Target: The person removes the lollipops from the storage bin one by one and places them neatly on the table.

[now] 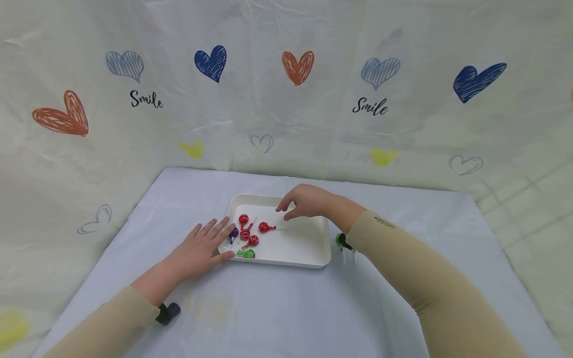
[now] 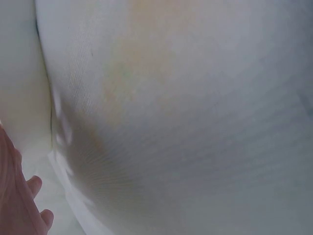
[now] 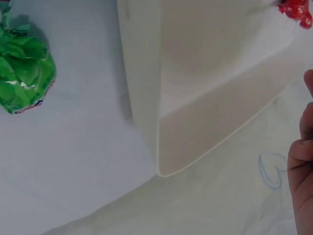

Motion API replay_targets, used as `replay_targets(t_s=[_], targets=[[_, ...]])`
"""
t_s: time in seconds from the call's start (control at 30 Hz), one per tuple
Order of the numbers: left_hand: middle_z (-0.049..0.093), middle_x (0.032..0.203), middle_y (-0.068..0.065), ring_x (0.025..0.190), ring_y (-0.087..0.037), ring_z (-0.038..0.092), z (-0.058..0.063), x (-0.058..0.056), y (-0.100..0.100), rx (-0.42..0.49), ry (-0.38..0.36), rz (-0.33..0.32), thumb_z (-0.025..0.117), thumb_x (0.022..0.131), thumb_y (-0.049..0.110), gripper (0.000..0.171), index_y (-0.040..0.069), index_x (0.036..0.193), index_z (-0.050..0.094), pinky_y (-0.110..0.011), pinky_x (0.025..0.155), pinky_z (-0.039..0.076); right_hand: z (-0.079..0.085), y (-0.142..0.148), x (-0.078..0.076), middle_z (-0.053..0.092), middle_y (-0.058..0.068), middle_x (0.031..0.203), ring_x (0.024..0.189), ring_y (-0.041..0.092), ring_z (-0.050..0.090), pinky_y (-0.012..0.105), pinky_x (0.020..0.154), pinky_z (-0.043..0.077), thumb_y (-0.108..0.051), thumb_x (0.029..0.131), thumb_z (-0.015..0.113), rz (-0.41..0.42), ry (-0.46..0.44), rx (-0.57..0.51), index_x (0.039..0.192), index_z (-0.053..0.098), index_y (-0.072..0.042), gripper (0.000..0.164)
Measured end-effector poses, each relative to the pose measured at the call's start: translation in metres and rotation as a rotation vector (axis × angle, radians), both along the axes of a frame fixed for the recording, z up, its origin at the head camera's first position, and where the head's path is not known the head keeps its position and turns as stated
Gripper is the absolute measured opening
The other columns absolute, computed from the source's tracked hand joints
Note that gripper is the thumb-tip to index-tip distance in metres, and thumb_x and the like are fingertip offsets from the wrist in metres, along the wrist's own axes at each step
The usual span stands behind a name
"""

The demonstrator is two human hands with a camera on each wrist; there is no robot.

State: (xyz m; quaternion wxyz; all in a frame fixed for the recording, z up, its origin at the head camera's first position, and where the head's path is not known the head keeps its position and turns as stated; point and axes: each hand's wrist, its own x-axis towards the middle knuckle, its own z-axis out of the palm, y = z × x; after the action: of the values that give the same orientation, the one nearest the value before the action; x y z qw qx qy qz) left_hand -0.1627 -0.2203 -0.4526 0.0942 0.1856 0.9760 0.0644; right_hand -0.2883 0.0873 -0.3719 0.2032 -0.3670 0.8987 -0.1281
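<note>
A white tray lies on the table with several wrapped lollipops in its left half. A red lollipop lies nearest the middle, a purple lollipop by the left rim, and a green lollipop by the front rim. My left hand rests at the tray's left rim, fingers straight and spread. Over the tray's back right part hovers my right hand, thumb and forefinger apart with nothing between them. In the right wrist view, its curved fingers show at the right edge.
Just right of the tray lies a green lollipop, partly hidden under the right wrist in the head view; two white sticks show there. A white cloth covers the table. Behind it hangs a pale sheet printed with hearts.
</note>
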Motion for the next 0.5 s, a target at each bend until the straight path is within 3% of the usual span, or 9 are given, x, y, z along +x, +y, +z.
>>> replay_targets(t_s=[0.17, 0.5], targets=[[0.010, 0.167, -0.003, 0.151, -0.036, 0.009, 0.000, -0.001, 0.001, -0.013, -0.010, 0.006, 0.038, 0.089, 0.078, 0.091, 0.024, 0.160, 0.018, -0.061, 0.118, 0.006, -0.008, -0.023, 0.001, 0.072, -0.009, 0.114, 0.113, 0.017, 0.062, 0.033, 0.098, 0.048, -0.028, 0.089, 0.077, 0.076, 0.045, 0.064, 0.121, 0.074, -0.026, 0.032], [0.010, 0.167, -0.003, 0.151, -0.036, 0.010, 0.000, -0.002, 0.002, -0.028, -0.008, 0.007, 0.038, 0.089, 0.078, 0.091, 0.024, 0.160, 0.018, -0.062, 0.118, 0.008, -0.020, -0.054, 0.006, 0.068, -0.014, 0.120, 0.113, 0.012, 0.059, 0.033, 0.102, 0.046, -0.025, 0.091, 0.074, 0.136, 0.070, 0.169, 0.126, 0.070, -0.033, 0.036]])
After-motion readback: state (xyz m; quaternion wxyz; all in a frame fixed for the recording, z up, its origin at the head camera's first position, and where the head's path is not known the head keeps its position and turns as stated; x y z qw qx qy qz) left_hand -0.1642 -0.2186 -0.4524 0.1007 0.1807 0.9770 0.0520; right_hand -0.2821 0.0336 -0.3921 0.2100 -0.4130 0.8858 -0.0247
